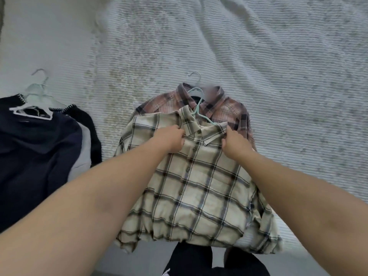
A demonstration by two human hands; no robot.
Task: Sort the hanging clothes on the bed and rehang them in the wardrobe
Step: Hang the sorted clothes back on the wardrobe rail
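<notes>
Left hand [171, 138] and right hand [233, 140] both pinch the cream plaid shirt [191, 188] at its collar; shirt body lies nearer.

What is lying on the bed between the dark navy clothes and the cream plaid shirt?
Head view: only bare ribbed bedspread lies between the dark navy clothes and the cream plaid shirt, which both hands hold at the collar.

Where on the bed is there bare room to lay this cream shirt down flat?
Bare white ribbed bedspread lies beyond and right of the pink plaid shirt. A narrower strip runs between the dark navy garments and the cream plaid shirt. The near middle is crowded: both hands grip that shirt's collar.
</notes>
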